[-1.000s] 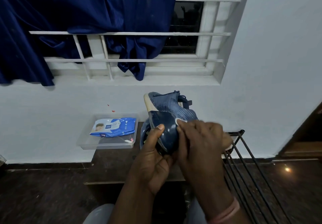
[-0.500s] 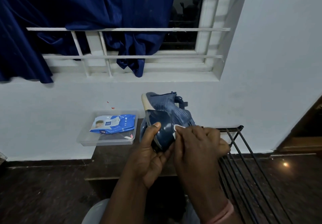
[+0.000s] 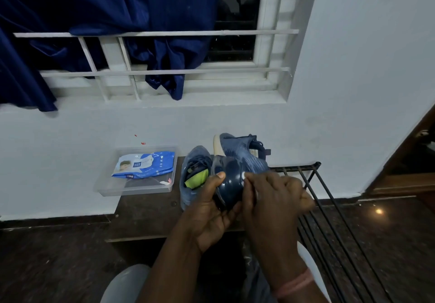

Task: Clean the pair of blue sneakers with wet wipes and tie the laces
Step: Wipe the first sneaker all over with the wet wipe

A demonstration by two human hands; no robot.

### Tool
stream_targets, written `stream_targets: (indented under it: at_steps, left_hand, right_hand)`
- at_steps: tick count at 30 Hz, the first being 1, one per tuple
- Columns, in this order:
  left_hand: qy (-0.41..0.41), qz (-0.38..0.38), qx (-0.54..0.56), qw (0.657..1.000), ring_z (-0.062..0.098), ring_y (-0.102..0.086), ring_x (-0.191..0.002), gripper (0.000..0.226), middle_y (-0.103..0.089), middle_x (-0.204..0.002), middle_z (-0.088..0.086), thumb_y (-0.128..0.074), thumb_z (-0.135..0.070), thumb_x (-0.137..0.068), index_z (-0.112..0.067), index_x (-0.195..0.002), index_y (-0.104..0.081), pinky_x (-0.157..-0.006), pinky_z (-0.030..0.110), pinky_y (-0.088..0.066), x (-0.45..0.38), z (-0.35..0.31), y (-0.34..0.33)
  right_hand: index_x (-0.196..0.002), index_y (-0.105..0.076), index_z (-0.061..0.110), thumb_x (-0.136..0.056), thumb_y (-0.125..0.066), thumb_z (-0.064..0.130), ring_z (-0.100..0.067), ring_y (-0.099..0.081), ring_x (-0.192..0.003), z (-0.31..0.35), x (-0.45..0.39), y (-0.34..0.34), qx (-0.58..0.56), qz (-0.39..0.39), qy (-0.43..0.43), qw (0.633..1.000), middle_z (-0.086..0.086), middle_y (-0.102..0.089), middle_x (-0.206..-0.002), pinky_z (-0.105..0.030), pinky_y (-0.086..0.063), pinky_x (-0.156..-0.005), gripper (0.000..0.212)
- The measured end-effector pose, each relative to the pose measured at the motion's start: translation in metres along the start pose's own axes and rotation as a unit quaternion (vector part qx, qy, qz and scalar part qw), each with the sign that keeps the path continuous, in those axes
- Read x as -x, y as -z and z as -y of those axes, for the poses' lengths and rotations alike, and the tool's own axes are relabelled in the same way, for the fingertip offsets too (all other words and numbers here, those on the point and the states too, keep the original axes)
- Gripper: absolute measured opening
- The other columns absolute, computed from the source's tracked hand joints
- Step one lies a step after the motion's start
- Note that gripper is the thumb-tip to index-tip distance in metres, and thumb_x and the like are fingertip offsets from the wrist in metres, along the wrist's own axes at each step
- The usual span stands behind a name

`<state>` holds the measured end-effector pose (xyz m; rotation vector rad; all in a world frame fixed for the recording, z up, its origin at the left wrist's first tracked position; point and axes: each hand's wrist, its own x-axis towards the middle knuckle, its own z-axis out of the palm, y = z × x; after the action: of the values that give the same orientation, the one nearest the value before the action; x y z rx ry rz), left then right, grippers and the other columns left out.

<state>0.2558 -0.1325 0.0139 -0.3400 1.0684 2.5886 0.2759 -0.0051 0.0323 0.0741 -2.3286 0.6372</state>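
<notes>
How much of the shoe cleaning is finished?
Nothing looks finished yet. Right now the left hand holds one blue sneaker up by its heel while the right hand rubs a white wipe on the shiny heel. The other sneaker lies on the table with its laces loose, beside the wipes pack in the clear tray. That shoe and both sets of laces are probably still left.

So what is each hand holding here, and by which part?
The left hand grips the raised blue sneaker at its dark heel end, thumb on top. The right hand pinches a white wet wipe against that heel.
</notes>
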Motion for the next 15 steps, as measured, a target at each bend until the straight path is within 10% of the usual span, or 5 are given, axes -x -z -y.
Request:
stream_targets:
  at_steps: [15]
  left_hand:
    - [0.044, 0.03, -0.024, 0.998, 0.034, -0.052, -0.138, 0.059, -0.055, -0.147, 0.017, -0.068, -0.036, -0.096, -0.012, -0.148, -0.051, -0.118, 0.05, -0.036, -0.074, 0.036, 0.059]
  right_hand:
    - [-0.099, -0.071, 0.032, -0.094, -0.055, 0.035, -0.023, -0.044, -0.095, -0.049, 0.006, -0.078, 0.042, 0.071, -0.038, 0.996, 0.008, -0.066, -0.096, -0.051, -0.043, -0.079, 0.017]
